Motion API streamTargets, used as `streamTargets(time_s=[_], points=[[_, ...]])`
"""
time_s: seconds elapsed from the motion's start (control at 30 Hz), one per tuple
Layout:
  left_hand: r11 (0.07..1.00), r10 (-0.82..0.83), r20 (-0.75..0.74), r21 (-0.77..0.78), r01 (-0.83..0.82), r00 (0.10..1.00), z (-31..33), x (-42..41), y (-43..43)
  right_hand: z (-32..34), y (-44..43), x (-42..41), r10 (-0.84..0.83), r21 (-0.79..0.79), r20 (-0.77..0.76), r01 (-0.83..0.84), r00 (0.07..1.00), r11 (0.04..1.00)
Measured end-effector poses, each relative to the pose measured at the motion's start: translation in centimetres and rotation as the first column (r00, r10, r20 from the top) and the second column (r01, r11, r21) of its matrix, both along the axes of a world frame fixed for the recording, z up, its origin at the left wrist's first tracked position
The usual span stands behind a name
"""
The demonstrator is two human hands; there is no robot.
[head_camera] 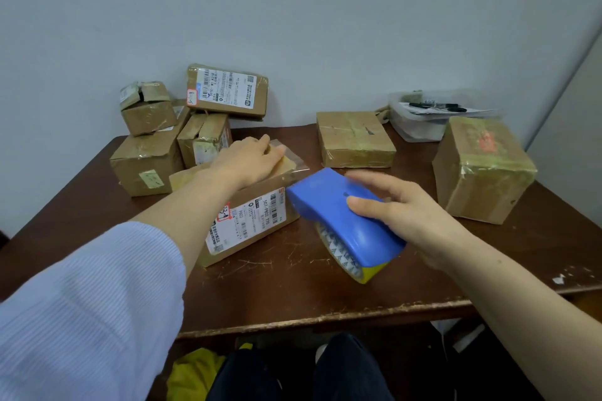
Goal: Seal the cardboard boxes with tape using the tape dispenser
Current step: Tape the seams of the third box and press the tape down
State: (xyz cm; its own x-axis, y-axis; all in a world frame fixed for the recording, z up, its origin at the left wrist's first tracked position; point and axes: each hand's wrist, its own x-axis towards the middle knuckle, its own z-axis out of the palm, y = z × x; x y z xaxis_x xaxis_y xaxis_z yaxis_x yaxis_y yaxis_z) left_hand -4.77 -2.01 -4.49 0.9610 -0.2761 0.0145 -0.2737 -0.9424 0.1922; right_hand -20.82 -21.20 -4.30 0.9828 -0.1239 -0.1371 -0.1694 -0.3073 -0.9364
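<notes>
1. Nearest the onlooker, a pale striped sleeve [91, 303] covers the left arm. It reaches over the scuffed brown table [293, 290] to the labelled box [247, 225], which lies at an angle mid-table.
2. Just right of the labelled box, the blue tape dispenser [345, 221] sits tilted. Its nose meets the box's right end, and its yellow-edged roll is at the near, lower end.
3. The right hand [404, 208] covers the dispenser's far side, thumb laid on the blue shell. The fingers are spread and blurred, so it cannot be told whether they close on it.
4. On top of the labelled box, the left hand [250, 156] lies flat with its fingers straight and together, pressing the lid and gripping nothing.
5. A strip of clear tape [294, 166] juts from the box's top right edge.
6. Behind the labelled box to the left stands a heap of brown boxes [146, 159], one of which shows a shipping label.
7. Behind it to the right lies a flat taped box [355, 138], and farther right stands a taller taped box [482, 169].
8. Farthest back on the right, a clear plastic tub [420, 127] holds black pens.
</notes>
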Motion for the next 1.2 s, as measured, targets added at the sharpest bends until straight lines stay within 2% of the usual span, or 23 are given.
streamTargets(time_s=[0.07, 0.13, 0.23, 0.33, 0.4, 0.57, 0.6, 0.7, 0.73, 0.83, 0.87, 0.97, 1.07, 1.2], points=[[1.000, 0.002, -0.005, 0.012, -0.002, 1.000, 0.0, 0.1, 0.0, 0.9, 0.4, 0.5, 0.052, -0.083, -0.023, -0.054, 0.998, 0.995], [1.000, 0.001, -0.001, 0.027, -0.001, 1.000, 0.0, 0.0, 0.0, 2.2, 0.7, 1.1, 0.154, -0.255, -0.082, -0.170, 0.985, 0.952], [0.999, -0.002, 0.009, 0.037, 0.001, 1.000, -0.3, 0.2, 0.0, 4.7, 2.1, 1.9, 0.261, -0.563, -0.243, -0.355, 0.934, 0.747], [0.999, -0.003, 0.001, 0.052, 0.003, 1.000, -0.9, 0.9, 0.1, 6.2, 3.0, 3.1, 0.252, -0.723, -0.282, -0.378, 0.926, 0.579], [0.998, -0.001, 0.000, 0.070, 0.001, 1.000, -0.9, 1.2, 0.1, 6.8, 3.6, 3.9, 0.260, -0.762, -0.256, -0.360, 0.931, 0.538], [0.997, -0.030, -0.009, 0.075, 0.031, 1.000, -0.7, 0.8, 0.2, 8.6, 4.7, 5.4, 0.244, -0.777, -0.259, -0.351, 0.935, 0.523], [0.997, -0.032, -0.005, 0.074, 0.032, 0.999, -0.6, 0.7, 0.2, 8.6, 5.0, 5.6, 0.239, -0.792, -0.263, -0.351, 0.935, 0.500], [0.996, -0.027, 0.012, 0.086, 0.026, 1.000, -0.5, 0.3, -0.2, 6.8, 5.5, 5.7, 0.248, -0.837, -0.349, -0.419, 0.904, 0.351], [0.995, -0.032, 0.026, 0.098, 0.030, 0.999, -0.5, 0.2, -0.2, 5.9, 5.3, 5.7, 0.253, -0.829, -0.381, -0.450, 0.889, 0.332], [0.993, -0.039, 0.038, 0.113, 0.035, 0.999, -0.6, 0.4, 0.0, 5.7, 3.9, 6.0, 0.246, -0.833, -0.317, -0.393, 0.916, 0.390], [0.993, -0.048, 0.032, 0.111, 0.044, 0.998, -0.7, 0.6, 0.0, 6.0, 3.2, 5.9, 0.228, -0.862, -0.272, -0.342, 0.935, 0.374], [0.989, -0.054, 0.015, 0.141, 0.051, 0.998, -0.9, 0.8, 0.1, 4.5, 1.6, 6.2, 0.155, -0.954, -0.158, -0.191, 0.975, 0.232], [0.992, -0.019, 0.017, 0.124, 0.017, 1.000, -0.7, 0.5, 0.1, -0.3, 1.0, 6.8, 0.092, -0.981, -0.103, -0.116, 0.990, 0.154], [0.992, -0.001, 0.012, 0.128, -0.001, 1.000, -0.2, -0.5, -0.3, -5.6, 0.5, 7.3, 0.077, -0.998, -0.047, -0.045, 0.996, -0.035]])
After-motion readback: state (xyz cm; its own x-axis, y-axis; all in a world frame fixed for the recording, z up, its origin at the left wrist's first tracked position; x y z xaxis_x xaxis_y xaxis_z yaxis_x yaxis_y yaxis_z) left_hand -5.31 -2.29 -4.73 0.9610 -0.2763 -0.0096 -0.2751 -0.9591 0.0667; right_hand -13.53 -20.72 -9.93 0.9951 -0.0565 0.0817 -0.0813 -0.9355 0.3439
